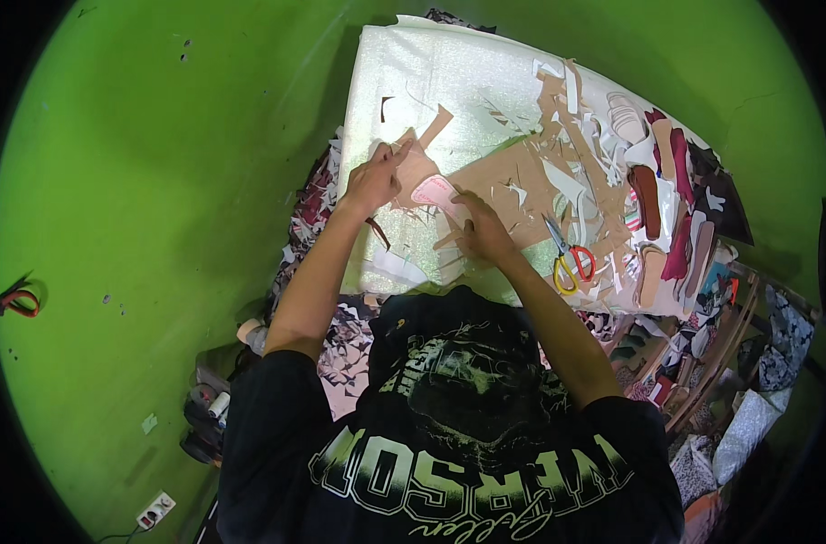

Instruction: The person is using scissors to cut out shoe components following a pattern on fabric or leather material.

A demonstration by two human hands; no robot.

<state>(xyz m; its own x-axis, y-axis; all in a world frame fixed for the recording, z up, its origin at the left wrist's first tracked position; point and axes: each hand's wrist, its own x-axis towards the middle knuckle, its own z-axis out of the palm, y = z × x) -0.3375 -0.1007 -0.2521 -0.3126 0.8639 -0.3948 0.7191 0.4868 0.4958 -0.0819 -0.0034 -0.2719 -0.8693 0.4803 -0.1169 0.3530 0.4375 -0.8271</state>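
A pink and white insole-shaped piece (pixel 434 191) lies over a tan sheet (pixel 416 166) on the table. My right hand (pixel 485 230) is closed around the narrow near end of the pink piece, its fingertips partly hidden. At the left edge of the tan sheet is my left hand (pixel 375 179), index finger reaching along it and the other fingers bent against it. Beside my right hand, scissors (pixel 569 257) with one yellow and one red handle lie with blades spread. A larger tan sheet (pixel 501 183) extends to the right.
Offcuts and thin slivers litter the white table (pixel 395 68). Stacked pale insoles (pixel 625 118) and brown and maroon sole pieces (pixel 647 201) line its right side. Scraps (pixel 345 349) heap below. A green wall (pixel 159 181) stands left, with a power strip (pixel 156 511) low down.
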